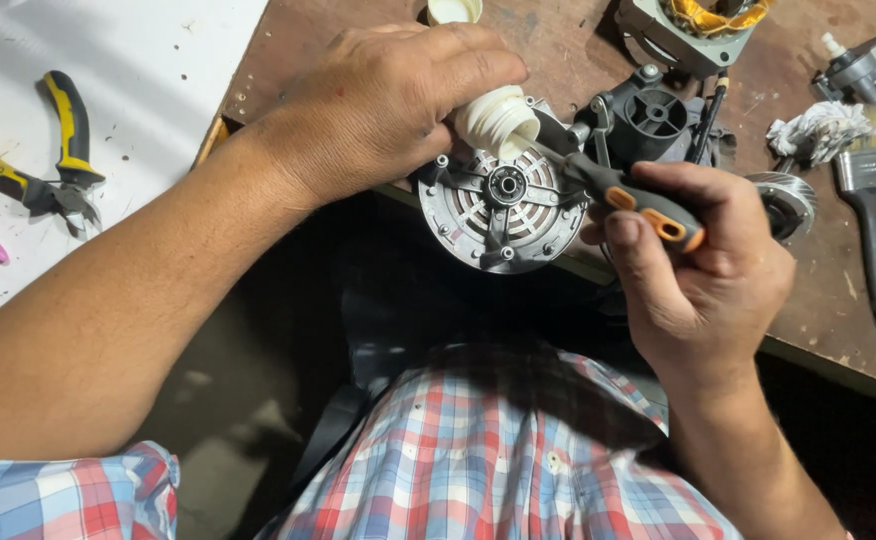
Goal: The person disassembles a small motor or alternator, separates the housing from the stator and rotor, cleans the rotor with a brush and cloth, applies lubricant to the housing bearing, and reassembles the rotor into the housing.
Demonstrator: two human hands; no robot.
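a: what is each hand doing?
b: the left hand (388, 95) curls over a white ribbed plastic part (498, 122), pressing it on the round metal motor housing (498, 205) at the desk (558, 50) edge.
a: and the right?
b: the right hand (698, 260) grips a black and orange screwdriver (623, 192), its tip beside the white part. yellow pliers (53, 150) lie well left.

- Screwdriver (648, 208): black handle, orange inlays.
- Motor end cover (503, 205): silver-grey metal, slotted spoke pattern.
- Ribbed plastic piece (498, 122): cream-white.
- Pliers (53, 160): yellow and black grips.
- Table (818, 290): worn brown.
- Sheet (148, 70) on the far side: white.
- Shirt (498, 470): red, blue and white plaid.
- Brush (868, 220): black handle.
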